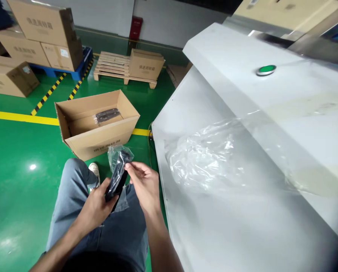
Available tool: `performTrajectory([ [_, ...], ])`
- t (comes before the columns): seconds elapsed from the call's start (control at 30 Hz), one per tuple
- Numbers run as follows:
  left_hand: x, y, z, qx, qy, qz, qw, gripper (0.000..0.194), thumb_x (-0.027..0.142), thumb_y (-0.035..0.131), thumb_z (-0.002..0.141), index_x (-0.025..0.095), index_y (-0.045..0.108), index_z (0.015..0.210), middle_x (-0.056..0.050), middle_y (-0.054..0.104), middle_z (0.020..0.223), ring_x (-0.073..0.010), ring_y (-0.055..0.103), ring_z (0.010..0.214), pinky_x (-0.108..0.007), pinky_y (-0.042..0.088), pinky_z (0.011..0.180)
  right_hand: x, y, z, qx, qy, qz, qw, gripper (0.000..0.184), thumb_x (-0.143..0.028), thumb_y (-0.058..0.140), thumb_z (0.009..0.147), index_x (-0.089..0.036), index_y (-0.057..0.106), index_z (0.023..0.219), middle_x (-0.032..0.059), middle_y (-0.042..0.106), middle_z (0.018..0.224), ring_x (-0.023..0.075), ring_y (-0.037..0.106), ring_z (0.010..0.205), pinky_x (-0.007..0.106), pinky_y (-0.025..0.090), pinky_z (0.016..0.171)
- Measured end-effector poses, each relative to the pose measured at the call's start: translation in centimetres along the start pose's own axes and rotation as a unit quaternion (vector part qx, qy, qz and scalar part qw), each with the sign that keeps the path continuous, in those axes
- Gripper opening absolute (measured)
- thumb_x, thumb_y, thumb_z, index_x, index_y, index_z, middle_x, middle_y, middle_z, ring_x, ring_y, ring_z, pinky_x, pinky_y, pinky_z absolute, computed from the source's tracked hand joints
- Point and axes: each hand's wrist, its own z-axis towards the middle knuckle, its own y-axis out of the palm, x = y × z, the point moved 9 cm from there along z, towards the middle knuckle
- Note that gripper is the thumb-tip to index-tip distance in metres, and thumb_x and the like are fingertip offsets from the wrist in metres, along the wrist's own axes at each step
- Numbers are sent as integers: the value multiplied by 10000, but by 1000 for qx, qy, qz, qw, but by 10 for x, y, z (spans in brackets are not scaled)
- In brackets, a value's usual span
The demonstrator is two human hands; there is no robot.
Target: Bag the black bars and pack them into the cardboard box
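A long black part in a clear plastic bag (117, 176) is held above my lap, tilted up and away from me. My left hand (99, 202) wraps round its lower end, thumb on one side and fingers on the other. At its upper end, my right hand (143, 181) pinches the bag's edge between thumb and forefinger. Loose film sticks out past both ends of the part. Beyond my knees stands an open cardboard box (101, 136), with a few dark bagged parts (108, 114) lying on its bottom.
A white machine surface (208, 219) fills the right side, with crumpled clear plastic bags (205, 158) on it and a green button (266, 69) above. Closed cartons (41, 24) are stacked on a blue pallet (81, 68) at the back left. A wooden pallet (112, 64) carries another carton (146, 65).
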Motion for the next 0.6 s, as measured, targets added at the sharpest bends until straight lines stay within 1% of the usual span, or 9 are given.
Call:
performTrajectory([
  [0.03, 3, -1, -1, 4, 5, 6, 1000, 154, 279, 656, 858, 266, 622, 1008, 36, 646, 733, -187, 581, 636, -284, 391, 651, 0, -1, 0, 4, -3, 0, 1000, 306, -496, 839, 777, -202, 798, 851, 38, 786, 765, 146, 627, 589, 242, 483, 519],
  [0.1, 9, -4, -2, 20, 23, 23, 999, 165, 244, 654, 848, 271, 646, 1011, 4, 712, 816, -217, 650, 729, -292, 430, 708, -1, -4, -1, 20, -11, 1, 1000, 281, -483, 832, 776, -209, 779, 803, 11, 746, 689, 132, 584, 546, 238, 464, 509],
  [0.17, 9, -8, -2, 48, 30, 49, 997, 171, 231, 653, 849, 278, 665, 1012, -24, 748, 867, -251, 696, 793, -302, 438, 729, -5, -8, -4, 39, -26, -9, 999, 259, -464, 822, 781, -212, 763, 782, -5, 711, 654, 126, 562, 536, 238, 457, 513],
  [0.23, 3, -11, -1, 78, 19, 86, 993, 183, 238, 649, 863, 283, 677, 1038, -36, 750, 824, -274, 708, 746, -309, 411, 691, -12, -12, -9, 56, -47, -32, 997, 231, -437, 808, 787, -212, 756, 775, -11, 685, 636, 130, 560, 545, 241, 451, 515],
  [0.3, -2, -11, 0, 94, 12, 121, 988, 241, 227, 646, 865, 280, 693, 1096, -52, 750, 783, -291, 705, 684, -316, 380, 660, -22, -12, -16, 69, -73, -58, 993, 198, -408, 782, 800, -215, 751, 765, -8, 683, 640, 143, 582, 573, 250, 468, 534],
  [0.37, -3, -4, 1, 81, 24, 150, 985, 305, 199, 638, 862, 263, 705, 1152, -88, 769, 803, -315, 719, 685, -325, 370, 658, -31, -9, -21, 79, -101, -82, 988, 185, -395, 747, 822, -224, 742, 752, -8, 685, 638, 153, 601, 585, 260, 488, 552],
  [0.47, 2, 7, 2, 50, 54, 191, 979, 342, 174, 608, 867, 240, 708, 1187, -130, 784, 839, -346, 734, 700, -337, 343, 646, -43, -4, -25, 96, -145, -135, 975, 171, -373, 705, 852, -236, 734, 753, -10, 697, 642, 157, 611, 577, 276, 495, 576],
  [0.53, 6, 9, 3, 41, 65, 207, 975, 330, 184, 601, 875, 236, 707, 1184, -140, 786, 840, -357, 740, 707, -342, 326, 639, -52, 0, -23, 102, -175, -180, 963, 176, -360, 687, 868, -238, 727, 748, -6, 713, 658, 158, 618, 584, 288, 493, 605],
  [0.6, 6, 9, 6, 15, 71, 203, 977, 282, 210, 607, 886, 230, 707, 1149, -149, 791, 849, -369, 751, 739, -345, 332, 642, -63, 4, -17, 96, -203, -196, 955, 183, -372, 672, 894, -234, 746, 799, 6, 751, 718, 163, 648, 626, 296, 502, 647],
])
